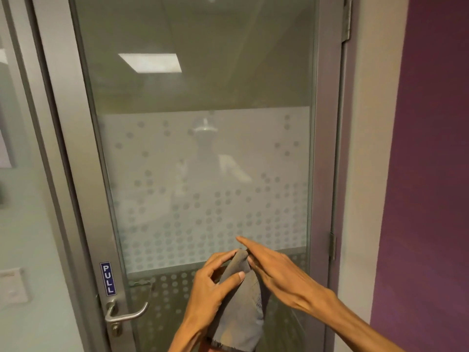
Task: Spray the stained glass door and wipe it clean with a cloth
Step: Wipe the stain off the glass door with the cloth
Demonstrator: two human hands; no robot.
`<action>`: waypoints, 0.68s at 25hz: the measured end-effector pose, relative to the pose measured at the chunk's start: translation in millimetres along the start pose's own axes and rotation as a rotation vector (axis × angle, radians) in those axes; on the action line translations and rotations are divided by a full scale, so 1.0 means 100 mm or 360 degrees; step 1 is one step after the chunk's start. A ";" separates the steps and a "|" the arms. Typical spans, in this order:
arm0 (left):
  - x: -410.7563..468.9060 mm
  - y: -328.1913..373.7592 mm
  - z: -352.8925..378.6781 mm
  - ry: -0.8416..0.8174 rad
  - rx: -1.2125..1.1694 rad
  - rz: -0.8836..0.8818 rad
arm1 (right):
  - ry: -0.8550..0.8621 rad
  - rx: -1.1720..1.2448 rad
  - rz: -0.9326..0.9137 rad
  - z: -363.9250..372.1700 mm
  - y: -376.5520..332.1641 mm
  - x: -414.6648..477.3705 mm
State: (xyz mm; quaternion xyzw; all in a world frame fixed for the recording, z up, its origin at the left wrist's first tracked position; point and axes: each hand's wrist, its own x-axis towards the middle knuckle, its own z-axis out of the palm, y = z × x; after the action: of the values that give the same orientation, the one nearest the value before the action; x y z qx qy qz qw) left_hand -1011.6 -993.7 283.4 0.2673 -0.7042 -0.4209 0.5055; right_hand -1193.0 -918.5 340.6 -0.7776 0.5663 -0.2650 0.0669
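Observation:
The glass door (pixel 198 102) fills the middle of the view, with a frosted band of grey dots across its lower half and a metal frame. A grey cloth (pixel 241 308) hangs in front of the lower glass. My left hand (pixel 210 288) grips it near its top, thumb across the front. My right hand (pixel 276 270) lies against the cloth's top right edge with fingers stretched out flat toward the glass. Whether those fingers pinch the cloth is unclear. No spray bottle is in view.
A metal lever handle (pixel 127 313) and a blue PULL label (pixel 108 278) sit on the door's left frame. A hinge (pixel 332 246) is on the right frame, beside a purple wall (pixel 431 174). A wall switch plate (pixel 12 285) is at the far left.

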 end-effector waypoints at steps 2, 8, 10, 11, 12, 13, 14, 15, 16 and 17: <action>-0.16 0.09 -0.09 -0.0015 -0.0052 0.0006 | -0.0025 -0.0028 -0.0014 0.03 -0.17 -0.12; -0.58 0.39 -0.27 -0.0071 -0.0219 -0.0045 | -0.0103 0.0120 0.0020 -0.02 -0.66 -0.41; -0.70 0.47 -0.31 -0.0054 -0.0245 -0.0032 | -0.0129 0.0098 0.0017 -0.01 -0.81 -0.51; -0.76 0.48 -0.32 -0.0051 -0.0240 -0.0020 | -0.0113 0.0055 0.0011 0.02 -0.89 -0.56; -0.82 0.49 -0.33 -0.0047 -0.0240 -0.0022 | -0.0055 0.0005 0.0007 0.06 -0.96 -0.59; -0.87 0.52 -0.33 -0.0045 -0.0251 -0.0032 | 0.0043 -0.0049 0.0012 0.09 -1.03 -0.62; -0.92 0.55 -0.33 -0.0043 -0.0262 -0.0043 | 0.0153 -0.0094 0.0027 0.12 -1.09 -0.65; -0.97 0.57 -0.33 -0.0052 -0.0260 -0.0054 | 0.0243 -0.0104 0.0050 0.13 -1.13 -0.66; -1.01 0.59 -0.35 -0.0088 -0.0256 -0.0068 | 0.0310 -0.0076 0.0071 0.14 -1.18 -0.67; -1.03 0.61 -0.39 -0.0157 -0.0232 -0.0101 | 0.0359 -0.0018 0.0078 0.13 -1.22 -0.68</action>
State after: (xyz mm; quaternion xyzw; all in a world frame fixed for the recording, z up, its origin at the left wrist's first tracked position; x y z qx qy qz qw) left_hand -935.9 -892.9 291.5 0.2308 -0.6869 -0.4994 0.4748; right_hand -1098.6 -816.3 355.7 -0.7291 0.5904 -0.3460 0.0049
